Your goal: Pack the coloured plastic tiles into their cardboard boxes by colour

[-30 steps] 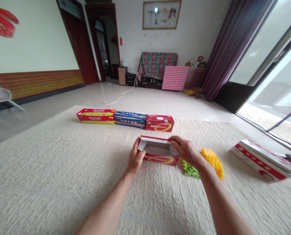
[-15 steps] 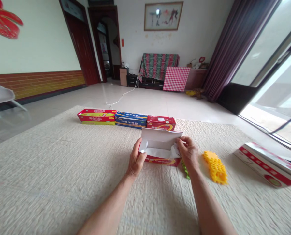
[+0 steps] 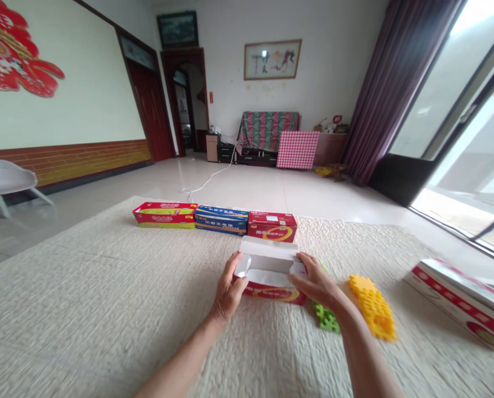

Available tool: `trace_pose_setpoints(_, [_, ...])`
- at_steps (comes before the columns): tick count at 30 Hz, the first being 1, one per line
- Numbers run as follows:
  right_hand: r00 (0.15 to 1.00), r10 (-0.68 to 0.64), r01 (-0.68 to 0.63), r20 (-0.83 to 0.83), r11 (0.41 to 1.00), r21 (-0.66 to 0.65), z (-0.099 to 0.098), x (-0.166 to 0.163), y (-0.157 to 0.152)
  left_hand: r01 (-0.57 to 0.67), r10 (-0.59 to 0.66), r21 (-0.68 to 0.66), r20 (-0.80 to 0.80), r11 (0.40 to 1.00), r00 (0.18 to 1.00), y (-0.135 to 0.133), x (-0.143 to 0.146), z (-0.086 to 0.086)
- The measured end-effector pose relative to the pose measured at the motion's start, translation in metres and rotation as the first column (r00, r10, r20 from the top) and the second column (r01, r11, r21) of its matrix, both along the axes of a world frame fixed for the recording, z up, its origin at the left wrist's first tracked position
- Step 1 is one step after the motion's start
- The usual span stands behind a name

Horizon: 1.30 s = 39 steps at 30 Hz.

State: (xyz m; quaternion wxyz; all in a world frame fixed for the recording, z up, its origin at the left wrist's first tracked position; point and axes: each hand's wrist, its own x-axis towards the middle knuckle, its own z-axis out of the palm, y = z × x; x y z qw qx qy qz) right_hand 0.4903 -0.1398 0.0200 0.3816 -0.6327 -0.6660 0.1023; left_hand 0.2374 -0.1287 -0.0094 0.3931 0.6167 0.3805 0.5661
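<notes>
A wide cream-coloured textured mat [image 3: 118,309] fills the lower part of the view, on a floor of pale shiny tiles [image 3: 164,179]. At the far right a long purple curtain [image 3: 375,94] hangs beside the tall glass door [image 3: 474,127]. By the far wall, a green and red patterned cloth [image 3: 269,126] covers something that stands on a low black cabinet [image 3: 255,157].

On the mat, the largest thing is a white and red cardboard carton [image 3: 458,304], at the right side, well apart from the hands. Farther forward, three closed boxes stand end to end in one row: a red and yellow oblong box [image 3: 166,216], a blue oblong box [image 3: 221,221] and a dark red oblong box [image 3: 271,228].

Just before the dark red one, on the near side, is a red cardboard box with a white inside [image 3: 271,293]. Its lid is raised at the back. The left hand [image 3: 229,288] grasps its left end, with the thumb at the front edge. The right hand [image 3: 317,281] touches the right end, near the side flap; I cannot tell if it grips firmly.

To the right lie yellow knobby plastic pieces [image 3: 371,307] and, partly hidden by the right hand and arm, a smaller green knobby plastic piece [image 3: 326,319].
</notes>
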Motion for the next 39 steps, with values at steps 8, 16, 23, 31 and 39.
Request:
trace_pose_setpoints(8, [0.985, -0.133, 0.154, -0.11, 0.966, 0.208, -0.009, -0.023, 0.039, -0.08, 0.08, 0.0, 0.052, 0.997, 0.995, 0.057, 0.017, 0.014])
trace_pose_setpoints(16, [0.956, -0.224, 0.272, -0.192, 0.919, 0.285, -0.025, -0.032, 0.037, -0.09, 0.089, 0.007, 0.036, 0.996, 0.995, 0.068, 0.023, -0.002])
trace_pose_setpoints(23, [0.951, -0.238, 0.294, -0.195, 0.892, 0.343, -0.027, -0.038, 0.037, -0.111, 0.11, 0.046, 0.039, 0.993, 0.993, 0.069, 0.025, -0.005])
trace_pose_setpoints(31, [0.943, -0.258, 0.311, -0.211, 0.91, 0.274, 0.006, -0.009, 0.027, -0.105, 0.104, 0.075, 0.016, 0.992, 0.994, 0.068, 0.025, -0.007])
trace_pose_setpoints(39, [0.971, -0.238, 0.239, -0.023, 0.967, 0.092, 0.018, 0.063, -0.003, -0.117, 0.117, 0.066, 0.003, 0.991, 0.993, 0.073, 0.025, -0.015])
